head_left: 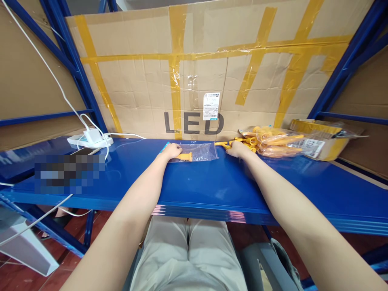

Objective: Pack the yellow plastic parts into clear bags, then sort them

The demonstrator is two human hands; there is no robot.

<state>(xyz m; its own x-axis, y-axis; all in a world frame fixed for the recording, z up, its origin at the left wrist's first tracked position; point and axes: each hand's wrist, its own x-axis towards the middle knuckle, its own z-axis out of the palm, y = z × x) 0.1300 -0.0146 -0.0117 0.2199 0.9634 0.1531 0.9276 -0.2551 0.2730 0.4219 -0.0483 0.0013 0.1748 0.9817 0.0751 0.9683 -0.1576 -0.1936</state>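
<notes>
My left hand (172, 150) has its fingers curled on the left end of a clear plastic bag (204, 151), which lies flat on the blue shelf (200, 182). Inside the bag is an orange-yellow piece (184, 156) with a flared end; its other end is under my hand. To the right, my right hand (235, 149) is closed at the near left edge of a heap of yellow plastic pieces (251, 141). Slim yellow ends (222, 144) poke out left of its fingers. The fingertips are partly hidden among the pieces.
A clear bag of more yellow pieces (281, 145) lies on the right, against a small open carton (325, 141). At left are a power strip (91, 138) with white cables and a blurred dark object (68, 167). Taped cardboard marked LED (145, 93) stands behind the shelf.
</notes>
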